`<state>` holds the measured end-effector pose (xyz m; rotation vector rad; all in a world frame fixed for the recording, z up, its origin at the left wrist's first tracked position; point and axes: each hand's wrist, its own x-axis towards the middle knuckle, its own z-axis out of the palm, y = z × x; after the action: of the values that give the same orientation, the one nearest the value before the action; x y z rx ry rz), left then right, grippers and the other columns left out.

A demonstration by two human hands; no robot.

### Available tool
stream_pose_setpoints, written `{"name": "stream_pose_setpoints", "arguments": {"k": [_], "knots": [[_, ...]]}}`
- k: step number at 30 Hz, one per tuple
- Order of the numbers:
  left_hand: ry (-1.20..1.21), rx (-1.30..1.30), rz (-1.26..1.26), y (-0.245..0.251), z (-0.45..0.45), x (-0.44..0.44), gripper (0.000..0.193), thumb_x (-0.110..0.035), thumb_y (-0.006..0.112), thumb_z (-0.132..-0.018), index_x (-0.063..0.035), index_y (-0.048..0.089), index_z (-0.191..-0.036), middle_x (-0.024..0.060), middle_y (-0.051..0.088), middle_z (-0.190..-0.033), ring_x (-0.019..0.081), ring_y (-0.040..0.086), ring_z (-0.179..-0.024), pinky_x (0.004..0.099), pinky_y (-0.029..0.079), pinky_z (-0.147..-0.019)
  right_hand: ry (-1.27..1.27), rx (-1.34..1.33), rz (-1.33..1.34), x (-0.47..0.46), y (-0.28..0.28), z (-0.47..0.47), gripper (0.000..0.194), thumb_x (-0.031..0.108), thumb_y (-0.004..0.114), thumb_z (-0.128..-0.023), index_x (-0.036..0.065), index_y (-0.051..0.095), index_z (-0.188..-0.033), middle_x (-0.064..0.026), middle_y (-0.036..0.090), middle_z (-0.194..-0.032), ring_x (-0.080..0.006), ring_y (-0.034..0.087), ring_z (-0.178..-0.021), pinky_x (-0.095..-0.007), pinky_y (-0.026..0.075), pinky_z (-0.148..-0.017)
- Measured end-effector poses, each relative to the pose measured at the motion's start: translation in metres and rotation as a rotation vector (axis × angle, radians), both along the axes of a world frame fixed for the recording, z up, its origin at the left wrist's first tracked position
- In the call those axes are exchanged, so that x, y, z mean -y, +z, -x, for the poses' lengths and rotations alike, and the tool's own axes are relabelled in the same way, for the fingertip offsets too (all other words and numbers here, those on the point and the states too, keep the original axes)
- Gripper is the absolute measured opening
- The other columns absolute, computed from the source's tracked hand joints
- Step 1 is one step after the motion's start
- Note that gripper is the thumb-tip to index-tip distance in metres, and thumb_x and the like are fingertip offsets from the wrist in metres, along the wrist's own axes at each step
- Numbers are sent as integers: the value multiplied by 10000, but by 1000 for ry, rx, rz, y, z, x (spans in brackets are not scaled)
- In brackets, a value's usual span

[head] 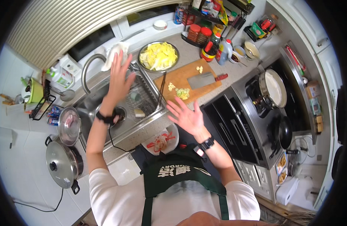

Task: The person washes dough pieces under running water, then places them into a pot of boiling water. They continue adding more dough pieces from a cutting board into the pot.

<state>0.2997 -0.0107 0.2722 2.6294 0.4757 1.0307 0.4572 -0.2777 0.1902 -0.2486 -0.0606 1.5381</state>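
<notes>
My left hand (118,77), fingers apart and holding nothing, is raised over the steel sink (87,108), its fingertips in front of a white cloth (114,56). My right hand (187,117) is also empty and spread, in front of the near edge of a wooden cutting board (179,82). On the board lie a cleaver (201,81) with a red handle, chopped pale green pieces (182,93), a small minced heap (171,86) and garlic-like pieces (199,69). Dark chopsticks (162,89) rest by the board's left edge. Below, a white bowl (173,138) holds pinkish food and red strips.
A steel bowl of yellow-green leaves (158,56) stands behind the board. Sauce bottles (210,50) and jars crowd the back corner. At right, a pan (273,88) and a black wok (285,132) sit on the stove. A lidded pot (61,164) stands at left.
</notes>
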Motion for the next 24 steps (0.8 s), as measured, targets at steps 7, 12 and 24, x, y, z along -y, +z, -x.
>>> {"name": "stream_pose_setpoints", "arguments": {"k": [7, 12, 24], "knots": [[-325, -302, 6, -43, 81, 143, 656, -462, 513, -866, -41, 409, -1357, 194, 327, -1450, 417, 252, -1355, 619, 125, -1069, 213, -116, 2, -87, -7, 82, 817, 700, 321, -862, 149, 253, -1460, -160, 234, -1503, -287, 215, -1385, -490, 175, -1107], [517, -596, 376, -97, 149, 45, 629, -431, 567, -842, -37, 441, -1316, 211, 376, -1405, 418, 320, -1312, 608, 185, -1047, 343, 62, 72, -106, -18, 123, 816, 708, 297, -865, 153, 251, -1461, -156, 235, -1503, -291, 229, -1377, -506, 182, -1098], [625, -677, 313, -197, 238, 107, 509, -204, 681, -767, -88, 540, -1242, 166, 335, -1448, 335, 263, -1363, 614, 201, -1049, 502, 338, 150, -68, -15, 149, 659, 546, 383, -931, 68, 367, -1385, -115, 378, -1437, -282, 441, -1245, -404, 359, -1006]]}}
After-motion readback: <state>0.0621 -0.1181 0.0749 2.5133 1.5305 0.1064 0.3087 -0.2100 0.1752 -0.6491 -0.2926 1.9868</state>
